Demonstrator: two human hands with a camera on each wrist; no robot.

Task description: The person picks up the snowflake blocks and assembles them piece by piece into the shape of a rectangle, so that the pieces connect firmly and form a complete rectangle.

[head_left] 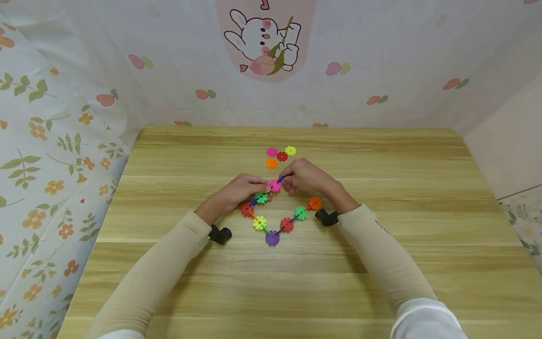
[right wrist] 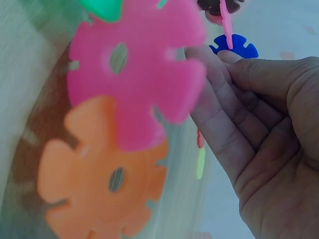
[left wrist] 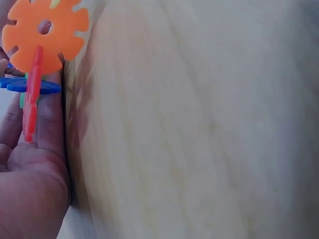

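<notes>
The blue disc (head_left: 281, 179), a thin notched plastic piece, was found at the upper left end of a chain of discs (head_left: 259, 222), set edgewise against the pink disc (head_left: 275, 185). The right hand (head_left: 306, 175) pinched the blue disc between thumb and fingertips. The left hand (head_left: 243, 190) gripped the chain's end, its thumb at the pink disc's edge; its exact finger contact beneath could not be told.

The chain lay about the middle of the table (head_left: 254, 292) in an open V, the purple disc (head_left: 273, 238) at the point nearest the person. The opposite arm ended in an orange disc (head_left: 315, 203), near the right wrist.

Beyond the hands, four loose discs lay grouped: pink (head_left: 272, 152), yellow (head_left: 290, 150), red (head_left: 282, 156) and orange (head_left: 271, 163). Both forearms wore beige sleeves (head_left: 165, 273). A white curtain (head_left: 169, 47) with a rabbit print (head_left: 264, 42) hung behind the table.
</notes>
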